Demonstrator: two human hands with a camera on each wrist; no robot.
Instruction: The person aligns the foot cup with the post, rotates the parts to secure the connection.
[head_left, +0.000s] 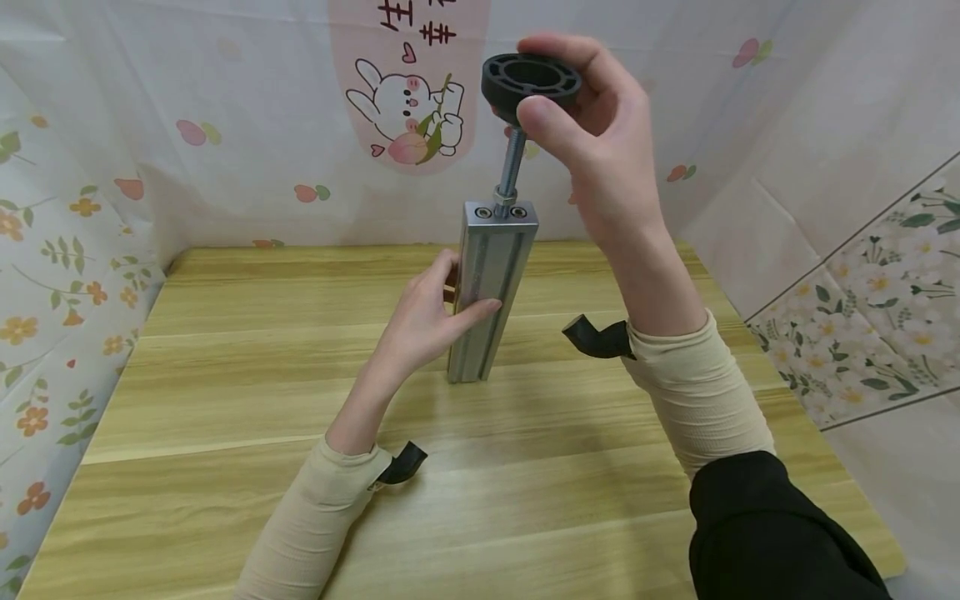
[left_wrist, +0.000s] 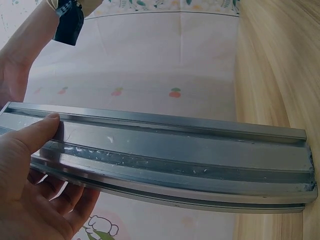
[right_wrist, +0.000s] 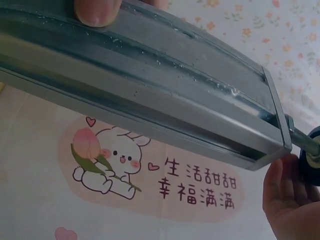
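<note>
A silver aluminium profile (head_left: 486, 275) stands nearly upright, its lower end at the wooden table in the left wrist view. My left hand (head_left: 431, 321) grips it around the middle, thumb (left_wrist: 42, 131) across the grooved face and fingers behind. From its top plate rises a threaded rod (head_left: 512, 162) with a nut (head_left: 505, 198) at the base. A black round levelling foot (head_left: 531, 75) sits on the rod's upper end. My right hand (head_left: 611, 133) holds this foot by its rim, thumb in front and fingers at the back; part of it shows in the right wrist view.
The wooden table (head_left: 247, 400) spreads beneath both arms. A white cloth (head_left: 255, 125) printed with a rabbit and fruit hangs behind, and a floral cloth (head_left: 67, 333) is at the left. Black curved pieces (head_left: 596, 336) stick out from both sleeves.
</note>
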